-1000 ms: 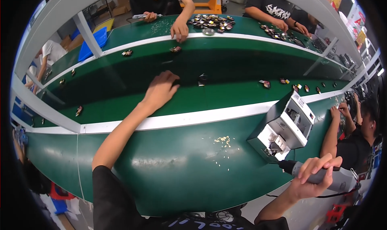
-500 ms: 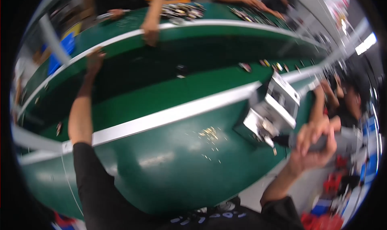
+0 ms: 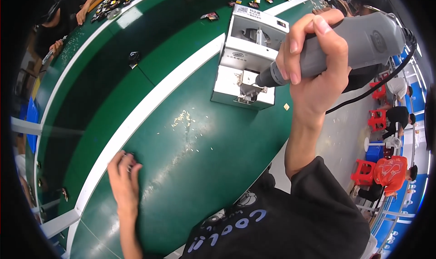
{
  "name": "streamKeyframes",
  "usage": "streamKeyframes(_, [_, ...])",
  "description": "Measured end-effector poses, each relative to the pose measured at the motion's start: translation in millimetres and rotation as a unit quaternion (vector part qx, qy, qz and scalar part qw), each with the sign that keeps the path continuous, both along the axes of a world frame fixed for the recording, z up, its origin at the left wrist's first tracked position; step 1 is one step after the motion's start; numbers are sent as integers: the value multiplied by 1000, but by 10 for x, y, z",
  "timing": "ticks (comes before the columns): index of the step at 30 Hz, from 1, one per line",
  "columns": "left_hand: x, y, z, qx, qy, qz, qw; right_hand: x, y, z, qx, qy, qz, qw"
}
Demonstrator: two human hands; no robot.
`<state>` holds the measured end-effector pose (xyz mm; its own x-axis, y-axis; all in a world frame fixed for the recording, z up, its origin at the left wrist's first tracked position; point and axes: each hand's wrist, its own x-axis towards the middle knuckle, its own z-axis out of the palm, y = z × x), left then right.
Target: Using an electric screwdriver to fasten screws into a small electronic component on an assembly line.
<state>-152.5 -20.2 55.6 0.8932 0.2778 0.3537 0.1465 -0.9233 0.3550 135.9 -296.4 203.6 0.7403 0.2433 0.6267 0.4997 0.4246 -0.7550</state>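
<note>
My right hand [image 3: 318, 59] wraps round a grey electric screwdriver [image 3: 359, 43] with a black cord. Its dark nose points left at the front of a white metal screw feeder box [image 3: 222, 84], right by the small metal fittings there. Whether the tip touches them, I cannot tell. My left hand [image 3: 123, 179] is down on the green table [image 3: 181, 200] beside the white rail, fingers curled over a small dark thing [image 3: 131, 160] mostly hidden under them. Tiny pale gold pieces [image 3: 181, 119] lie scattered on the table between my hands and the feeder.
Beyond the white rail [image 3: 150, 102] runs a green conveyor belt [image 3: 118, 95] with a small black part [image 3: 133, 59] and several others further along. People sit across the belt near a heap of parts [image 3: 116, 3]. Red stools [image 3: 363, 171] and a person in orange are at the right.
My view has turned to the right. My left hand has come back from over the belt to the table. The screwdriver's nose has moved up to the feeder's front.
</note>
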Motion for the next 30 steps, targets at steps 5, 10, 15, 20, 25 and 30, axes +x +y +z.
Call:
streamKeyframes(5, [-51,-442,119,78,52,-95,991,-54,-44,-73,28,-18,62,998])
streamKeyframes(10, [-95,-622,257,54,74,-136,986,-191,84,-187,30,15,15,999])
streamKeyframes(15, [-26,-704,380,69,112,-177,975,-142,40,-235,-48,14,-17,999])
streamKeyframes(20, [152,-811,261,115,50,-234,964,-113,79,-223,-88,50,-10,995])
streamKeyframes(25, [263,-943,87,154,-28,-267,951,-439,55,-415,-17,99,114,988])
streamKeyframes(30, [246,-967,-18,195,-58,-259,944,-938,38,-580,48,93,267,958])
